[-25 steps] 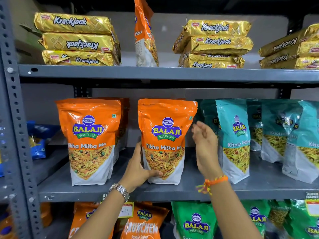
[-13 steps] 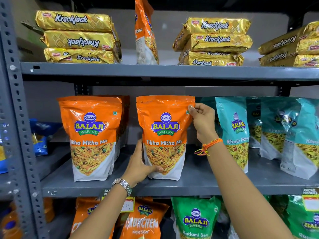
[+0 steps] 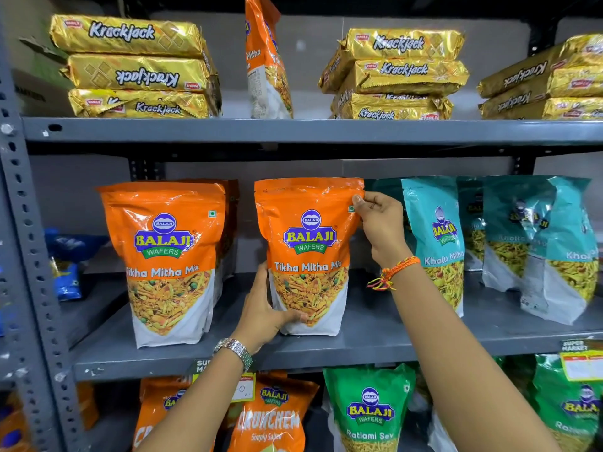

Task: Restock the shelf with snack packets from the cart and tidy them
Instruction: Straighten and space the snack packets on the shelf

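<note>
An orange Tikha Mitha Mix packet (image 3: 308, 243) stands upright in the middle of the grey middle shelf (image 3: 375, 337). My left hand (image 3: 266, 313) grips its lower left corner, thumb across the front. My right hand (image 3: 380, 223) pinches its upper right edge. A second orange Tikha Mitha Mix packet (image 3: 166, 256) stands to the left, with more orange packets behind it. Teal Khatta Mitha packets (image 3: 437, 236) stand to the right, just behind my right hand.
The top shelf holds stacks of gold Krackjack packs (image 3: 130, 70) and one orange packet (image 3: 266, 60) standing edge-on. Below are green Ratlami Sev (image 3: 370, 412) and orange Crunchem packets (image 3: 272, 419). A perforated grey upright (image 3: 23, 256) bounds the left side; blue packets (image 3: 65, 275) lie beyond it.
My right hand rose from beside the middle packet to its upper right edge and took hold there. My left hand stayed on the lower left corner. The packet now stands straighter.
</note>
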{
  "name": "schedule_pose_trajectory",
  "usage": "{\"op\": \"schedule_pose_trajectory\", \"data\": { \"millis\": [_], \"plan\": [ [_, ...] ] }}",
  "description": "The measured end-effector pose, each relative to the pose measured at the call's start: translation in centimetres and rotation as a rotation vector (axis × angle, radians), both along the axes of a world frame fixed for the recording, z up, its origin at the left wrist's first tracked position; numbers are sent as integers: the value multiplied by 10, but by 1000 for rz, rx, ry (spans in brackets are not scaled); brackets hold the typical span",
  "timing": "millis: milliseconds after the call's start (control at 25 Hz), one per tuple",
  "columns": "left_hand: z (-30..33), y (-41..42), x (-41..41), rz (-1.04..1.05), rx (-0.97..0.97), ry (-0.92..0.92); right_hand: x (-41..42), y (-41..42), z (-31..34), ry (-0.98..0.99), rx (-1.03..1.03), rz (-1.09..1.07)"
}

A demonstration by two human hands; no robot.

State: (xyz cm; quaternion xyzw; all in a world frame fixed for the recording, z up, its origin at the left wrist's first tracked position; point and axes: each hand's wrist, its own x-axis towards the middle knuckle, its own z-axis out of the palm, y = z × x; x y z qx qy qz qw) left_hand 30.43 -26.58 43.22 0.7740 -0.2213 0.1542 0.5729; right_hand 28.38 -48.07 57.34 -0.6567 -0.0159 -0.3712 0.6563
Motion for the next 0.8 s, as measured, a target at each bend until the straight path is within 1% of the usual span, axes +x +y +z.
{"op": "schedule_pose_trajectory", "data": {
  "millis": [120, 240, 320, 400, 480, 520, 560, 600, 680, 720, 800],
  "plan": [
    [0, 0, 2, -5, -2, -13, -12, -4, -11, -8, -80, -89],
    [-3, 2, -3, 26, -25, -29, -42, -16, -33, -99, -163, -119],
    [-4, 0, -13, 106, -69, -40, -66, -42, -55, -138, -107, -114],
    [-3, -7, -28, 290, -135, -91, -83, -84, -76, -168, -4, -134],
    [-1, -24, -46, 461, -197, -239, -84, -130, -91, -165, 124, -201],
    [1, -37, -58, 497, -235, -315, -80, -148, -97, -146, 158, -230],
    [5, -55, -69, 505, -256, -369, -74, -165, -102, -114, 145, -244],
    [8, -74, -79, 492, -243, -402, -67, -177, -106, -59, 97, -217],
    [10, -119, -90, 401, -151, -405, -51, -200, -119, 113, -29, -74],
    [10, -143, -91, 312, -123, -366, -44, -213, -123, 185, -101, 12],
    [7, -184, -85, 132, -84, -197, -35, -236, -126, 246, -222, 147]
  ]
}}
